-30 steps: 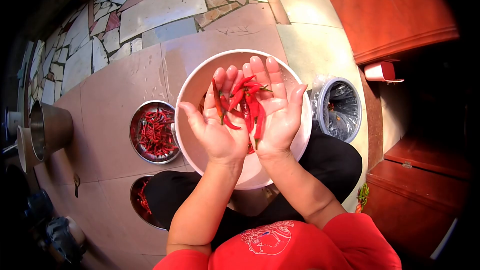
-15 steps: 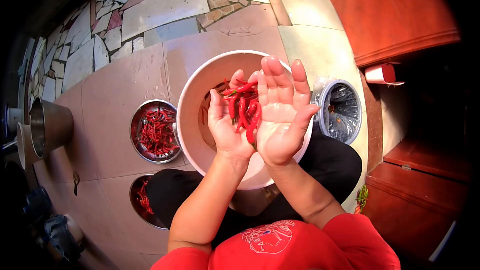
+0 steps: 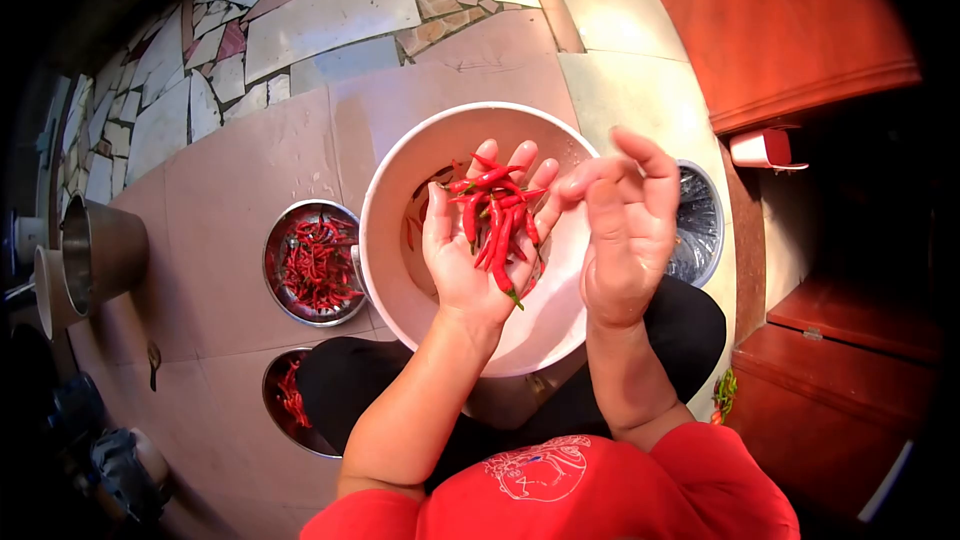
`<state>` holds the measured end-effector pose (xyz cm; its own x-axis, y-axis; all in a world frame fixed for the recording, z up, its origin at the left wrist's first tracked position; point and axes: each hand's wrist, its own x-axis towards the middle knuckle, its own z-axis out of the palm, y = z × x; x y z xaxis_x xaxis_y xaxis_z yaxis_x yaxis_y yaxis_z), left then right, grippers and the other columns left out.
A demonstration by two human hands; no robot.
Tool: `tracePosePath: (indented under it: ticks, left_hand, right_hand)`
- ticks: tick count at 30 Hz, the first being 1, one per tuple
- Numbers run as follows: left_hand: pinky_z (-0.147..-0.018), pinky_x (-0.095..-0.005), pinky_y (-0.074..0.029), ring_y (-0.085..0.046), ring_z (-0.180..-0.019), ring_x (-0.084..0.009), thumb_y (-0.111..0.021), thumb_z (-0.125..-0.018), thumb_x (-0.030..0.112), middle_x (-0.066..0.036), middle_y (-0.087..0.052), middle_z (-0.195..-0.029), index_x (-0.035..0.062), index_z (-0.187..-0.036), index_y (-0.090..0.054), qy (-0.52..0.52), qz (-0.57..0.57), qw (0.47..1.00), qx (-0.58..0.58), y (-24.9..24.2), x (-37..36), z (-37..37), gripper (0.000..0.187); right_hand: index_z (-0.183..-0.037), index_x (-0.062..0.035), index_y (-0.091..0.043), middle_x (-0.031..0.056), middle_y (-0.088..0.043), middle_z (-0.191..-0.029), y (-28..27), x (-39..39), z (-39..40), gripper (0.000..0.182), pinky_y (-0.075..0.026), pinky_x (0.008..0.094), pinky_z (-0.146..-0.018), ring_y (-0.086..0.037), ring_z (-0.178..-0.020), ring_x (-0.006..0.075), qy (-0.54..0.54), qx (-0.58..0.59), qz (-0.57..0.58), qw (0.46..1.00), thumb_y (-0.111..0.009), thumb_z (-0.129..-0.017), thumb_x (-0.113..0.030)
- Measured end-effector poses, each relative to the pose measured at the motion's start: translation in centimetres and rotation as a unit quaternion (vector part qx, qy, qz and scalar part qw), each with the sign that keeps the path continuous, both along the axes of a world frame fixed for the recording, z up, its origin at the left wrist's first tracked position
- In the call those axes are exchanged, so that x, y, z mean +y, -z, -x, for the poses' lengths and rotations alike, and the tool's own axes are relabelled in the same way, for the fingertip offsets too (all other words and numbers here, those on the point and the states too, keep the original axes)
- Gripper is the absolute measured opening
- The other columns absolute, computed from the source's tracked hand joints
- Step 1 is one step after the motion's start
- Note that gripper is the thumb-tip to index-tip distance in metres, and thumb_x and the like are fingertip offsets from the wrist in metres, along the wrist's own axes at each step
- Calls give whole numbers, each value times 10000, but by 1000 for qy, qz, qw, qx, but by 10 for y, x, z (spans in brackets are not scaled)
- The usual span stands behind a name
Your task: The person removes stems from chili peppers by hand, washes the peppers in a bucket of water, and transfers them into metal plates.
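Note:
My left hand [image 3: 462,278] is palm up over a white bucket [image 3: 555,325], with a heap of red chili peppers [image 3: 497,210] lying across the palm and fingers. The fingers are slightly cupped around the heap. To the right, my right hand [image 3: 632,245] is raised at the bucket's edge, fingers apart and partly bent, and I see nothing in it. More red chilies float in water in the bucket, partly hidden behind my left hand.
Left of the bucket stands a steel bowl [image 3: 318,265] of red chilies, with a second bowl [image 3: 290,405] of chilies by my knee. A plastic-lined bin [image 3: 700,225] is at the right. Metal pots [image 3: 105,245] stand far left, red wooden furniture [image 3: 800,20] far right.
My right hand has moved right, away from my left hand, and its fingers have bent. The chilies stay on my left palm, now more fully in sight.

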<state>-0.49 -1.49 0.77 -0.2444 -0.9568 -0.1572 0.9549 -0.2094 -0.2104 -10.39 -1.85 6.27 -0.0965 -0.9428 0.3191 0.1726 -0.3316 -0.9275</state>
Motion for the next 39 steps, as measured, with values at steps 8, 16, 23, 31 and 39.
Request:
tracePosePath:
  ticks: [8,16,23,31,39]
  left_hand:
    - [-1033,-482,-346,-361,-1297,-360,-236,-956,505,-163,-353,-1432,136,-1392,-354,-20,12,995,-101,-1,-2,-5,584]
    - [-1055,-491,-319,-332,-1307,-381,-264,-956,427,-178,-342,-1433,118,-1378,-372,-26,15,999,-22,-1,-3,-6,535]
    - [-1060,-478,-321,-374,-1277,-378,-254,-954,360,-189,-391,-1399,109,-1350,-417,-18,-24,1000,-9,-2,-3,-8,497]
    - [-1056,-479,-330,-400,-1261,-363,-278,-932,349,-189,-393,-1394,100,-1348,-412,2,-10,1000,-3,-1,-1,-8,503]
    - [-1051,-524,-323,-383,-1270,-362,-291,-947,389,-171,-398,-1390,120,-1355,-400,9,-17,1000,-16,0,-1,-9,501]
  right_hand:
    - [-1109,-34,-554,126,-556,-905,-4,10,-6,474,-501,276,-568,-600,-637,201,-45,450,-75,889,-764,-705,-164]
    - [-1092,22,-565,85,-581,-924,16,4,7,343,-446,206,-529,-534,-606,64,-71,279,-166,943,-647,-759,17]
    - [-1187,60,-499,81,-588,-1003,4,1,4,403,-474,153,-635,-565,-756,45,-91,88,-207,970,-643,-810,61]
    - [-1208,54,-479,72,-587,-978,5,-6,7,390,-492,178,-723,-583,-831,72,-72,25,-209,975,-622,-847,16]
    - [-1198,69,-489,96,-597,-968,-8,-5,22,390,-499,214,-694,-602,-783,112,-129,-110,-195,966,-634,-853,-43]
